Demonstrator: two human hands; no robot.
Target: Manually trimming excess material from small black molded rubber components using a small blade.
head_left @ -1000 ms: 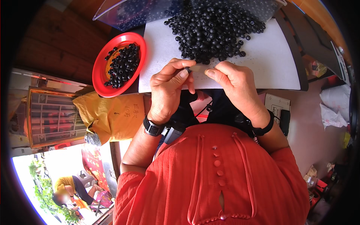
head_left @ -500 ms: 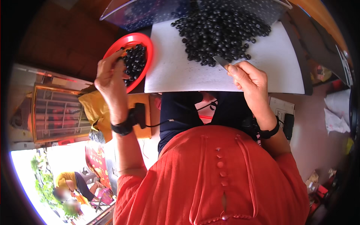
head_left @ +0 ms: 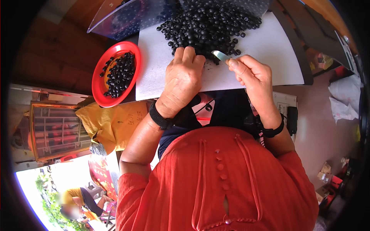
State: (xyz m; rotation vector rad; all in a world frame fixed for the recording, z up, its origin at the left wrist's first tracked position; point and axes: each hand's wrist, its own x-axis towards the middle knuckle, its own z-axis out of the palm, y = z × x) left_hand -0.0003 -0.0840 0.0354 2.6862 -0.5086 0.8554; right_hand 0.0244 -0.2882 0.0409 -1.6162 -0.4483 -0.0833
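Note:
A heap of small round black beads [head_left: 208, 27] lies on the white board [head_left: 262, 73]. My right hand [head_left: 252, 71] is closed around the handle of a small knife [head_left: 220, 56], whose blade points left into the near edge of the heap. At that same edge, just left of the blade, my left hand [head_left: 183, 75] rests with its fingers curled down. Its fingertips, and anything between them, are hidden behind the hand. More black beads [head_left: 121, 73] lie in a red round dish [head_left: 97, 90] left of the board.
A clear plastic bin [head_left: 119, 21] stands behind the heap, tipped toward the board. Dark specks [head_left: 210, 66] are scattered near the knife. Below the dish sits a yellow bag [head_left: 115, 123]. A person in yellow [head_left: 71, 196] is bent over at far lower left.
My left hand has moved from the red dish rightward to the near edge of the heap. The knife stays in my right hand. The whole view has shifted slightly.

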